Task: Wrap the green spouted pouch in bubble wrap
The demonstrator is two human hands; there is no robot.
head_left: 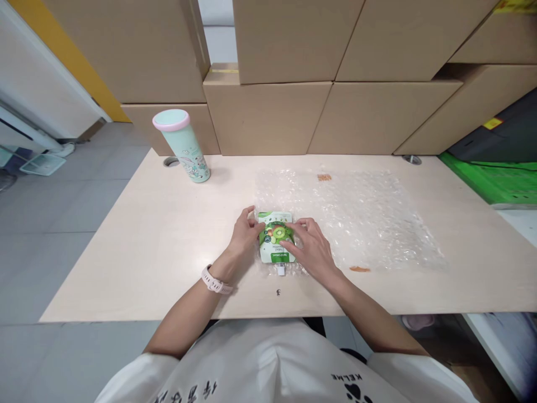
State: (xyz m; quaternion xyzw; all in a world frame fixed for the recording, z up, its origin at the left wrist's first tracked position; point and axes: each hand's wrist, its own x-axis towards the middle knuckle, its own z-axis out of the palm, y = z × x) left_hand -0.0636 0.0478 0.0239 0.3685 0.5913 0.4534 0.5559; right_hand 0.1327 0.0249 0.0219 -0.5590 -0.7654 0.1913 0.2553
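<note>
A small green and white pouch [274,239] with a kiwi picture lies flat on the left end of a clear bubble wrap sheet [361,215] on the pale wooden table [146,252]. Its white spout points toward me. My left hand [244,230] pinches the pouch's left edge. My right hand [309,246] rests on the pouch's right side, fingers spread over it. A pale pink watch band is on my left wrist.
A mint tumbler [184,145] with a pink lid stands at the table's back left. Stacked cardboard boxes [268,112] line the back edge. Two brown tape bits [324,177] sit on the wrap. Green crates [499,182] are at the right.
</note>
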